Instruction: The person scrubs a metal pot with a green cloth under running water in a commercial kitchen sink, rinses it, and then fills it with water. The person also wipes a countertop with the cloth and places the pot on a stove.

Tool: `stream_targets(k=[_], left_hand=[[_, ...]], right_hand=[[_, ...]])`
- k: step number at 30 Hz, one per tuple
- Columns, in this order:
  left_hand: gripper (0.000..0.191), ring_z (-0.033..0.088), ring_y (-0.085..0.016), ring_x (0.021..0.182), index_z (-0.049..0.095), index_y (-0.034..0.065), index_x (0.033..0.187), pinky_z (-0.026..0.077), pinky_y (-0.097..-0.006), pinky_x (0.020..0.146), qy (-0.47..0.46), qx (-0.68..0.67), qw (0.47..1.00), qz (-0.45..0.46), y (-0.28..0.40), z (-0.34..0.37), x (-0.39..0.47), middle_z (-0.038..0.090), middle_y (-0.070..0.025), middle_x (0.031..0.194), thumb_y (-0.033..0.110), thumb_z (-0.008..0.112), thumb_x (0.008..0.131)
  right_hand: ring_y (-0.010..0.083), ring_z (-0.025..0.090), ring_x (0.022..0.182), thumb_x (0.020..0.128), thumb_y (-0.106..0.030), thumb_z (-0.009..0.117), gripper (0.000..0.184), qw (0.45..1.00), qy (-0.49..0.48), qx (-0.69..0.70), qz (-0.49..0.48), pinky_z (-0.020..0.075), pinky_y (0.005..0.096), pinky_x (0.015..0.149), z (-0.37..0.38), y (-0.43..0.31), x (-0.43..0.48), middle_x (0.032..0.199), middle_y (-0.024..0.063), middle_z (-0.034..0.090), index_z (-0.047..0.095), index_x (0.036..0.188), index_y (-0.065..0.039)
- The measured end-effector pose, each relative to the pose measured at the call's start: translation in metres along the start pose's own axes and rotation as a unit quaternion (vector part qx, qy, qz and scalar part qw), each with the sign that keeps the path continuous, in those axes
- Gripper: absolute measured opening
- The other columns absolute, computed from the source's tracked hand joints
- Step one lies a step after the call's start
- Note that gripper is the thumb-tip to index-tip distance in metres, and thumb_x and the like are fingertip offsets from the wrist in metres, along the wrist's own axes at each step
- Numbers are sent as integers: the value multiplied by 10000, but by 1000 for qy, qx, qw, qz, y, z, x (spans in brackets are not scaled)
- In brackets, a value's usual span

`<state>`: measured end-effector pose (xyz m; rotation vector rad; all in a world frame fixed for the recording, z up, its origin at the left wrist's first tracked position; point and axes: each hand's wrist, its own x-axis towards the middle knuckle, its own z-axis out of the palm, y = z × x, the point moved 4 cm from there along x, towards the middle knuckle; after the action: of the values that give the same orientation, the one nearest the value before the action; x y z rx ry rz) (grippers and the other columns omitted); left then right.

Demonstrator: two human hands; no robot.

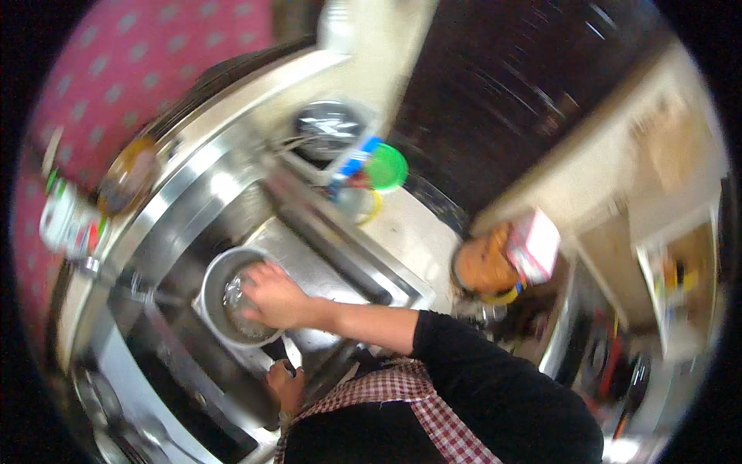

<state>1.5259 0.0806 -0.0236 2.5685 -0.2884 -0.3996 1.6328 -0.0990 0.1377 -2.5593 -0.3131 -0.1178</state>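
Note:
A round grey metal pot (210, 293) rests at the stainless steel sink, with shiny liquid inside. My right hand (275, 296) reaches over the rim into the pot. Its fingers are blurred and partly turned away, so whether they hold anything is unclear. Close to my body, my left hand (286, 385) is closed around the pot's handle (291, 351), which has a bright metal part near the pot.
Behind the sink stand a white bottle (69, 223) and an amber container (128, 177). A rack with a dark shiny bowl (329, 129), a green round plastic item (386, 167) and a yellow-rimmed clear container (362, 204) sits beyond. Spoons (156, 432) lie at lower left.

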Motion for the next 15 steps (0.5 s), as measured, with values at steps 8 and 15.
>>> stream_targets(k=[8,15], left_hand=[[304,481,-369,996,563,16,978,385,-457,851,-127,140,962,196,41,6,20,565,-177,976,172,666,738],[248,494,-355,983,576,32,936,383,-440,868,-145,142,900,385,133,48,-27,578,-161,961,189,649,757]], right_hand=[[356,591,915,802,-349,599,362,913,-8,75,402,462,436,824,16,42,-282,969,197,607,622,964,-26],[357,598,904,821,-371,575,366,838,81,99,530,479,443,787,35,-15,-467,969,176,619,618,995,-52]])
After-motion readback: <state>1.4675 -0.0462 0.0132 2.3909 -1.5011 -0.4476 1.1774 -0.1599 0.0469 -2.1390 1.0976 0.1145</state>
